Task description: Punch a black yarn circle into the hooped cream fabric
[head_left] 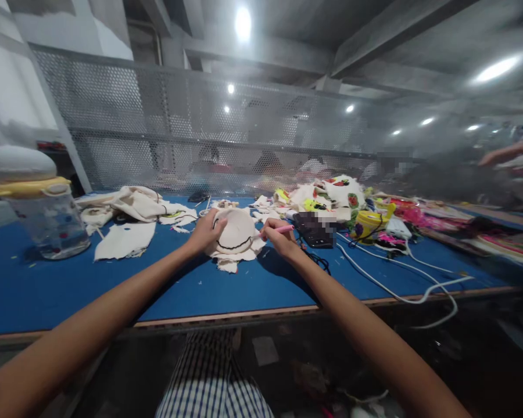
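Cream cloth stretched over a round embroidery hoop [236,231] is in front of me, its loose edges hanging past the rim. A dark yarn line curves along the near part of the cloth. My left hand [206,233] grips the hoop's left side, thumb on top. In my right hand [279,237], closed in a pen-like hold, is a pink-handled punch needle [284,229]. Its thin tip points left at the right end of the dark line; whether it enters the cloth I cannot tell.
On the blue table [178,299] lie cream cloth pieces [126,239], a black phone [314,230], a white cable [375,278], a yellow cup [370,223] and colourful yarn [412,213]. A water bottle [47,215] stands left. Behind is a perforated metal screen [192,122]. Another person's hand [508,152] shows far right.
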A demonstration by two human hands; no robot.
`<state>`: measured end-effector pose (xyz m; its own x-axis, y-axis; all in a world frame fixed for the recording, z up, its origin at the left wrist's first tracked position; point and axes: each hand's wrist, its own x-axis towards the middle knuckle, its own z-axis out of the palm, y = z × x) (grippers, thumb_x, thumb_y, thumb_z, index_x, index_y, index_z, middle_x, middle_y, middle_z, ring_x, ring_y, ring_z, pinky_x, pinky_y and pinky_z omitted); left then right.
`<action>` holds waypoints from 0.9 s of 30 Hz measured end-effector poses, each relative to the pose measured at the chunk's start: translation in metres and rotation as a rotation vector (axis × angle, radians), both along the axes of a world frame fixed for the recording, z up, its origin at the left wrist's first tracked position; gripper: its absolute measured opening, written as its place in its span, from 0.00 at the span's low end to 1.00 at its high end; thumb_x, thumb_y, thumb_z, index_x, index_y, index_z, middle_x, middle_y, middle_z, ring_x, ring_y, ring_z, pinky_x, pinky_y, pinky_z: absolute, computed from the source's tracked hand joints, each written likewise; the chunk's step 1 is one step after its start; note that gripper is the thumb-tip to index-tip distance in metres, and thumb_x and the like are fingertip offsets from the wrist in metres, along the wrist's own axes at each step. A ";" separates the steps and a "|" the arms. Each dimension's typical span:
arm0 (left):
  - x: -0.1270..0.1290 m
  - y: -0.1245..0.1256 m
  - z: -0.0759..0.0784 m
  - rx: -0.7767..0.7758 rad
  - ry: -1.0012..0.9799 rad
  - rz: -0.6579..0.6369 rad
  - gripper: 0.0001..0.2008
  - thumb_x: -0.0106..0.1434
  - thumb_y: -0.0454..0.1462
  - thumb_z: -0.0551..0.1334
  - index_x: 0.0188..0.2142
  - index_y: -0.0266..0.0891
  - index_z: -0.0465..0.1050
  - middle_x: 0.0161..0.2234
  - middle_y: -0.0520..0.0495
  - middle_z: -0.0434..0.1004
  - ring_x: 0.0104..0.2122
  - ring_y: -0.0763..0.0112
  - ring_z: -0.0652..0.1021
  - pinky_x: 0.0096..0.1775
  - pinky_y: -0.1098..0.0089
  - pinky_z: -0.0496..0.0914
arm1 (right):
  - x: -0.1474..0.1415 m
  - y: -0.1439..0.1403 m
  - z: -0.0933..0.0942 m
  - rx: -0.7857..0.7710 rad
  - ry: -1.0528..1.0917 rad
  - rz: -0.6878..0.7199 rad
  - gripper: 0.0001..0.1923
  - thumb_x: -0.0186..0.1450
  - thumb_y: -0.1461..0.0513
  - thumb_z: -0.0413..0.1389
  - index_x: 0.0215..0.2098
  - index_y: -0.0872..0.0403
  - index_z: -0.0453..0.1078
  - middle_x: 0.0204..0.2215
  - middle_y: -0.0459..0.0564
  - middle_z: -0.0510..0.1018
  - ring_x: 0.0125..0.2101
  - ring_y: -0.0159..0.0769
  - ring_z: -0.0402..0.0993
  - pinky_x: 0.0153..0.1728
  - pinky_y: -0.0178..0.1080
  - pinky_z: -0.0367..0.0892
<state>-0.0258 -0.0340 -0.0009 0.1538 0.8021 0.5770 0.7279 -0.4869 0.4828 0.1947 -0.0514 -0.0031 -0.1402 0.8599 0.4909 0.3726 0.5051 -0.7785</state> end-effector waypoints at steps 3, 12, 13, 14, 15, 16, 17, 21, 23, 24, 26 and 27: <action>0.000 0.000 0.000 -0.009 -0.003 -0.005 0.10 0.61 0.42 0.52 0.37 0.39 0.64 0.35 0.44 0.75 0.37 0.60 0.75 0.39 0.64 0.68 | 0.001 0.000 0.001 0.004 0.007 -0.014 0.09 0.52 0.61 0.49 0.15 0.54 0.60 0.16 0.43 0.68 0.23 0.31 0.63 0.27 0.34 0.56; 0.004 -0.004 0.005 0.023 -0.002 -0.057 0.09 0.61 0.42 0.52 0.35 0.39 0.63 0.35 0.44 0.73 0.37 0.61 0.74 0.40 0.65 0.67 | -0.007 -0.010 0.001 0.074 -0.338 0.125 0.07 0.56 0.60 0.50 0.28 0.55 0.65 0.24 0.44 0.70 0.26 0.30 0.64 0.27 0.33 0.55; 0.004 -0.004 0.005 0.017 -0.002 -0.045 0.09 0.61 0.42 0.52 0.35 0.39 0.63 0.35 0.44 0.73 0.37 0.61 0.75 0.40 0.65 0.67 | -0.007 -0.011 0.002 0.071 -0.328 0.113 0.07 0.56 0.59 0.50 0.27 0.55 0.65 0.24 0.44 0.70 0.26 0.30 0.64 0.27 0.33 0.55; 0.004 -0.004 0.005 0.007 -0.003 -0.030 0.09 0.61 0.41 0.52 0.35 0.38 0.63 0.34 0.44 0.73 0.37 0.61 0.75 0.39 0.65 0.67 | -0.006 -0.011 0.003 0.058 -0.296 0.093 0.07 0.56 0.59 0.50 0.27 0.56 0.66 0.24 0.44 0.70 0.26 0.30 0.64 0.27 0.33 0.55; 0.003 -0.004 0.005 -0.003 -0.001 -0.017 0.08 0.61 0.41 0.52 0.35 0.38 0.63 0.34 0.44 0.74 0.36 0.61 0.75 0.39 0.66 0.67 | -0.005 -0.012 0.004 0.038 -0.257 0.072 0.07 0.56 0.59 0.51 0.26 0.55 0.66 0.24 0.44 0.70 0.26 0.30 0.63 0.27 0.33 0.55; 0.003 -0.004 0.004 -0.011 -0.001 -0.007 0.08 0.61 0.41 0.52 0.35 0.39 0.63 0.33 0.45 0.74 0.36 0.61 0.75 0.39 0.66 0.67 | -0.004 -0.012 0.006 0.017 -0.218 0.048 0.07 0.55 0.59 0.52 0.25 0.55 0.66 0.23 0.44 0.70 0.26 0.30 0.63 0.27 0.33 0.55; 0.002 -0.004 0.004 -0.015 -0.002 -0.003 0.08 0.61 0.41 0.52 0.35 0.39 0.63 0.33 0.45 0.74 0.36 0.61 0.75 0.39 0.66 0.67 | -0.003 -0.012 0.008 -0.001 -0.186 0.022 0.06 0.54 0.59 0.52 0.24 0.55 0.65 0.23 0.44 0.70 0.26 0.30 0.63 0.27 0.33 0.55; 0.001 -0.002 0.002 -0.016 -0.013 -0.015 0.07 0.61 0.41 0.53 0.36 0.39 0.63 0.34 0.45 0.74 0.36 0.62 0.74 0.39 0.66 0.67 | -0.001 -0.013 0.013 -0.045 -0.144 -0.065 0.05 0.51 0.61 0.52 0.19 0.54 0.62 0.19 0.43 0.67 0.24 0.30 0.60 0.26 0.33 0.53; 0.000 -0.002 0.002 -0.017 -0.012 -0.012 0.07 0.61 0.41 0.53 0.35 0.40 0.63 0.33 0.45 0.74 0.35 0.63 0.74 0.38 0.66 0.67 | -0.002 -0.013 0.013 -0.040 -0.131 -0.070 0.05 0.50 0.62 0.51 0.18 0.54 0.61 0.18 0.43 0.65 0.23 0.30 0.58 0.25 0.34 0.52; 0.000 -0.002 0.002 -0.018 -0.010 -0.010 0.07 0.61 0.41 0.53 0.35 0.40 0.63 0.33 0.45 0.73 0.34 0.63 0.74 0.37 0.66 0.66 | -0.002 -0.013 0.013 -0.030 -0.119 -0.070 0.05 0.50 0.62 0.51 0.18 0.54 0.60 0.18 0.42 0.64 0.23 0.30 0.58 0.25 0.34 0.52; 0.000 -0.001 0.002 -0.021 -0.008 -0.011 0.08 0.61 0.42 0.52 0.34 0.40 0.62 0.32 0.46 0.72 0.33 0.63 0.73 0.37 0.67 0.66 | -0.002 -0.014 0.013 -0.005 -0.092 -0.076 0.06 0.50 0.61 0.51 0.18 0.54 0.59 0.17 0.42 0.64 0.22 0.30 0.58 0.25 0.34 0.52; 0.000 -0.001 0.002 -0.021 -0.009 -0.011 0.08 0.61 0.42 0.52 0.33 0.40 0.62 0.31 0.46 0.72 0.33 0.64 0.73 0.36 0.67 0.66 | -0.002 -0.014 0.013 0.004 -0.087 -0.081 0.06 0.50 0.61 0.50 0.18 0.54 0.59 0.17 0.42 0.64 0.23 0.30 0.58 0.25 0.34 0.52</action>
<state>-0.0254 -0.0354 0.0010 0.1580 0.8125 0.5611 0.7181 -0.4846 0.4995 0.1925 -0.0655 0.0097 -0.1124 0.8680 0.4837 0.4787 0.4738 -0.7391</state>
